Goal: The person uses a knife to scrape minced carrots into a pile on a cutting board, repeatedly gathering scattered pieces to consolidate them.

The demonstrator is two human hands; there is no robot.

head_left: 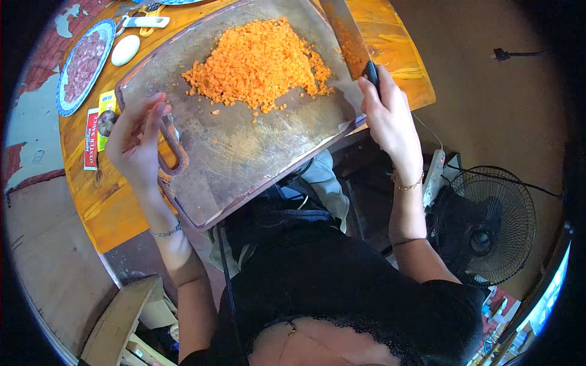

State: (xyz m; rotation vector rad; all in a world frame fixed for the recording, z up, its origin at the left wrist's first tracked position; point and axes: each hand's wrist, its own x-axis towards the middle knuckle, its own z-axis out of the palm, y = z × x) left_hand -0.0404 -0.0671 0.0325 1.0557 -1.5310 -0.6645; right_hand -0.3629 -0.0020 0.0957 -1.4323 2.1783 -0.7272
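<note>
Finely chopped orange pieces (259,64) lie in a heap on a worn cutting board (244,158) with a handle loop at its left. My right hand (390,116) is closed round the dark handle of a large knife (345,39), whose wide blade lies over the board's right edge with orange bits stuck to it. Over the board's left edge, beside the handle loop, my left hand (139,137) is raised with fingers bent and apart, holding nothing.
On the wooden table (110,213), left of the board, are a plate of minced meat (85,66), an egg (125,50), a peeler (145,22), a red sauce packet (91,140), a yellow packet (107,100) and a dark round bulb (107,122). A fan (482,226) stands at right.
</note>
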